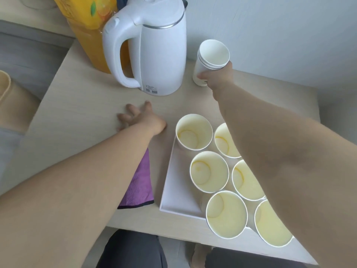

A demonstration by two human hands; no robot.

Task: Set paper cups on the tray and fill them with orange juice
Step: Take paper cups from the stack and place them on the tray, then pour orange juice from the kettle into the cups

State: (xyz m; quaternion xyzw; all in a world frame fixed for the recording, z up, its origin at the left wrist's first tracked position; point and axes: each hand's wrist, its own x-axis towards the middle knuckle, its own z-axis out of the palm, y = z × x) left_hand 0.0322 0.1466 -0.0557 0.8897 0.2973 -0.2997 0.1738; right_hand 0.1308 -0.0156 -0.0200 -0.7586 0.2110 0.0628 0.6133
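Note:
A white tray (174, 182) lies at the table's front right and carries several white paper cups (209, 172). A thin layer of pale yellow juice covers the bottom of each. My right hand (219, 77) grips a stack of nested paper cups (211, 60) standing on the table behind the tray, right of the kettle. My left hand (138, 118) hovers low over the bare tabletop left of the tray, fingers spread and holding nothing. The orange juice bottle (90, 29) stands at the back left, partly hidden by the kettle.
A white electric kettle (152, 49) stands at the back middle of the wooden table (77, 117). A purple cloth (139, 186) lies left of the tray, partly under my left forearm. A wall runs close behind and to the right.

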